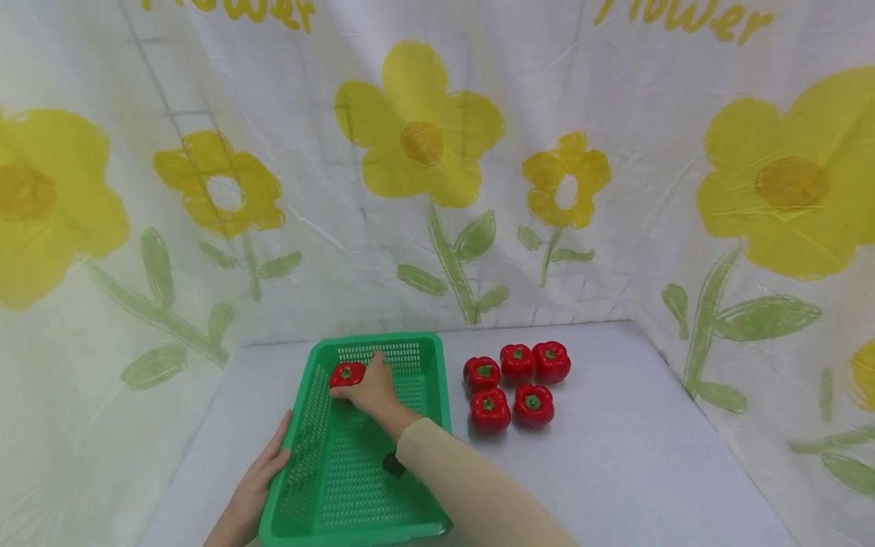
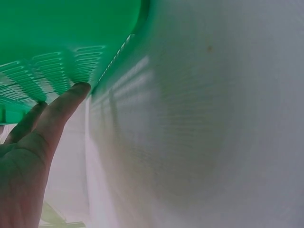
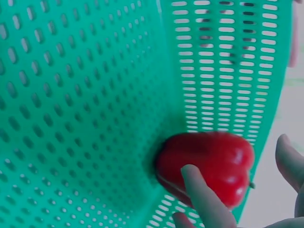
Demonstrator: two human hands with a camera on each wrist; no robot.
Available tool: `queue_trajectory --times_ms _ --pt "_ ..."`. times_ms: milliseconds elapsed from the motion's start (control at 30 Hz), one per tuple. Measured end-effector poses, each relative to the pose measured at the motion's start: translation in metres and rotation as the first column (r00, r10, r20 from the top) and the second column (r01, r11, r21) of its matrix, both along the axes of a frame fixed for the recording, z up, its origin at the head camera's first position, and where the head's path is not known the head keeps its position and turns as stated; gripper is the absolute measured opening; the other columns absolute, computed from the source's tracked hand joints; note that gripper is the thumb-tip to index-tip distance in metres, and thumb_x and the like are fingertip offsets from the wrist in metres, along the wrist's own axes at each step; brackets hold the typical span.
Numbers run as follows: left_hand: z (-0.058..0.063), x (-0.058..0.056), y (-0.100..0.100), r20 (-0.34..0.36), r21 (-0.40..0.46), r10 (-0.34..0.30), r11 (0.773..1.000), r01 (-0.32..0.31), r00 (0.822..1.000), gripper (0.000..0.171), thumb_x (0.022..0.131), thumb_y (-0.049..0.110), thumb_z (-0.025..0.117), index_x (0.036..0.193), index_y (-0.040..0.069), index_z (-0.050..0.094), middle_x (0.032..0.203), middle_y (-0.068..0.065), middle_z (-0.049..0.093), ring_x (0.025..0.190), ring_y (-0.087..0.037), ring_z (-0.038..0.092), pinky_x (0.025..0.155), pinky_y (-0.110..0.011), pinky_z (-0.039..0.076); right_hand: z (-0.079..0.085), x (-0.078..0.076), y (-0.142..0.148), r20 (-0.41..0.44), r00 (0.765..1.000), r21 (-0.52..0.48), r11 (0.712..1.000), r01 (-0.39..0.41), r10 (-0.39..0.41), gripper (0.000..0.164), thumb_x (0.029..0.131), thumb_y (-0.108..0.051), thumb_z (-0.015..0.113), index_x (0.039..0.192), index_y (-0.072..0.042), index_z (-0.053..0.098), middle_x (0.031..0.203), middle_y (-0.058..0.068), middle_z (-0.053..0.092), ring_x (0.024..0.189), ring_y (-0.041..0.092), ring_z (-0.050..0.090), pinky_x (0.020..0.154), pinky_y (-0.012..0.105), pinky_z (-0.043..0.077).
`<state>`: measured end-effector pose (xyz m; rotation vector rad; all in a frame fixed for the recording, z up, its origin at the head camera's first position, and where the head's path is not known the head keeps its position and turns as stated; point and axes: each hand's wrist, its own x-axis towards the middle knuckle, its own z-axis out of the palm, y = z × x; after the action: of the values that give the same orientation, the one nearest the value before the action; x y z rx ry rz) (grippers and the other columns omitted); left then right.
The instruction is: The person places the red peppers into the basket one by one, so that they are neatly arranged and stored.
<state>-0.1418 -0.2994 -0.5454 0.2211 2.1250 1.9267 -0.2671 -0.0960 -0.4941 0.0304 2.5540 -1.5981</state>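
Observation:
A green plastic basket (image 1: pixel 362 524) with slotted walls stands on the table at centre left. One red bell pepper (image 1: pixel 346 374) lies in its far left corner, against the slotted wall in the right wrist view. My right hand (image 1: pixel 372 386) reaches into the basket beside this pepper. One of its fingers (image 3: pixel 202 194) lies over the pepper's side, while another stands spread away from it. At the basket's left outer side, my left hand (image 1: pixel 256 482) rests with extended fingers. In the left wrist view, a fingertip (image 2: pixel 81 88) touches the slotted wall.
Several red bell peppers (image 1: pixel 489 410) stand in a loose group on the white table (image 1: pixel 615 456), right of the basket. Behind and at both sides hangs a white curtain (image 1: pixel 492 251) with yellow flowers. A small black object (image 1: pixel 393 465) shows at the right sleeve's cuff.

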Motion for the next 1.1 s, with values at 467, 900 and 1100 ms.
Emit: queue_trajectory --times_ms 467,900,1100 --pt "0.000 0.006 -0.004 0.012 0.022 0.082 0.996 -0.082 0.997 0.057 0.112 0.037 0.028 0.162 0.037 0.002 0.168 0.015 -0.012 0.124 0.034 0.017 0.092 0.002 0.026 0.028 0.006 0.010 -0.002 1.000 -0.067 0.998 -0.014 0.014 0.100 0.078 -0.035 0.089 0.152 -0.006 0.030 0.144 0.018 0.051 0.134 0.034 0.047 0.103 0.050 0.050" --pt "0.004 0.003 0.001 0.094 0.011 0.036 0.999 -0.037 0.995 0.059 0.111 0.044 0.029 0.161 0.043 -0.002 0.169 0.006 -0.015 0.119 0.032 0.023 0.098 -0.011 0.033 0.050 0.016 0.048 -0.053 0.998 -0.242 0.969 -0.045 0.033 0.103 0.078 -0.037 0.089 0.156 -0.012 0.028 0.150 0.021 0.046 0.130 0.038 0.052 0.094 0.048 0.055" --pt "0.004 0.003 0.001 0.102 0.009 0.040 0.999 -0.041 0.994 0.059 0.110 0.045 0.028 0.161 0.043 -0.002 0.169 0.008 -0.015 0.121 0.032 0.020 0.105 -0.016 0.030 0.066 0.024 0.068 -0.069 0.997 -0.315 0.948 -0.054 0.034 0.101 0.077 -0.041 0.089 0.155 -0.017 0.029 0.149 0.017 0.047 0.131 0.038 0.052 0.085 0.039 0.059"
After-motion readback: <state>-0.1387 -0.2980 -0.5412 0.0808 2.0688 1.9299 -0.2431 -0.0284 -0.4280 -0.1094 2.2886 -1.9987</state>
